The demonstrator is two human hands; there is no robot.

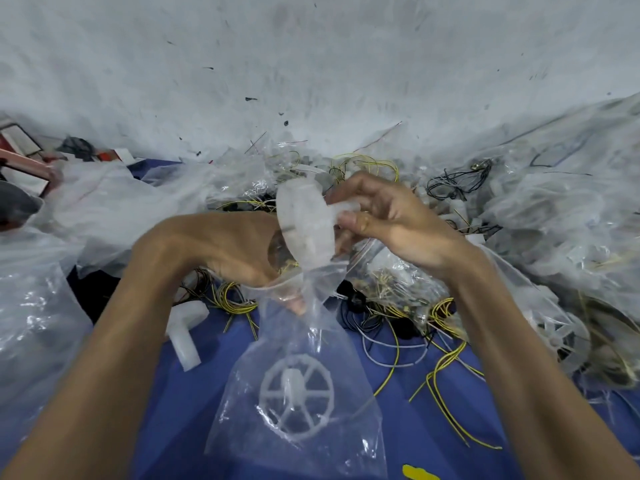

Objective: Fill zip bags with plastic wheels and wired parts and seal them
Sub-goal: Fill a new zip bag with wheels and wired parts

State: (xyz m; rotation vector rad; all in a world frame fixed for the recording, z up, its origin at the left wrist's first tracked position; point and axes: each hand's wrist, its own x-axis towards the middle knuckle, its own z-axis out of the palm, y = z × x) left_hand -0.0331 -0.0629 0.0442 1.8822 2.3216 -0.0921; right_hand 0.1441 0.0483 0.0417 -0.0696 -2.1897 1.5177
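Over the crinkled clear zip bag [311, 341] — a round, translucent plastic wheel [306, 223]

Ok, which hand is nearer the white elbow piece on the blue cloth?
Left. The left hand holds the bag open, above and right of the elbow piece; the right hand, pinching a wheel, is farther right across the bag.

Left grip [235, 251] curls palm-down; right grip [388, 220], slightly higher, pinches with its thumb.
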